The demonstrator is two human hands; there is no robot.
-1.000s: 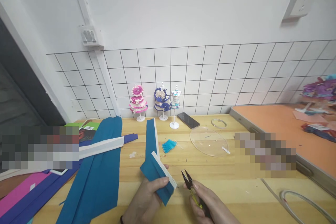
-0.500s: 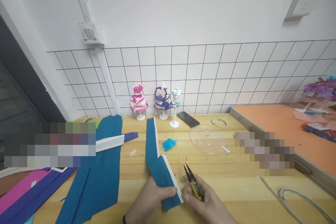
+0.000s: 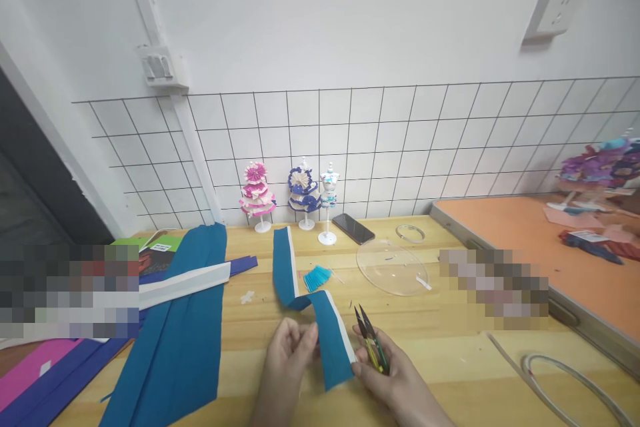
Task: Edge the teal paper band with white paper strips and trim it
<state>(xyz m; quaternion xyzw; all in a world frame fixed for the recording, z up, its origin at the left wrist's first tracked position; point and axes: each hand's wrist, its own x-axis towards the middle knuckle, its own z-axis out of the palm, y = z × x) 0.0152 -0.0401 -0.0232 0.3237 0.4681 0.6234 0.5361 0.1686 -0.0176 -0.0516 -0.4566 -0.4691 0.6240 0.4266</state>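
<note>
A long teal strip with a white edge, fabric or crepe paper, rises in a bend above the table. Its far end lies flat on the wood. My left hand is closed at the strip's left edge, thumb and fingertips pinched there; part of the fingers is hidden behind it. In my right hand I hold thread snips, their dark blades pointing away and parted. My right thumb tip meets the strip's lower right corner. A small pleated turquoise piece lies just beyond the strip.
Wide teal sheets and a white strip lie on the left. Behind stand small decorated dress forms, near a phone. A clear disc and a coiled tube sit right, before an orange-surfaced board.
My left hand has slid from on top of the strip to its left edge. The strip's near part has lifted and shifted right, arching more. The snips stay in my right hand.
</note>
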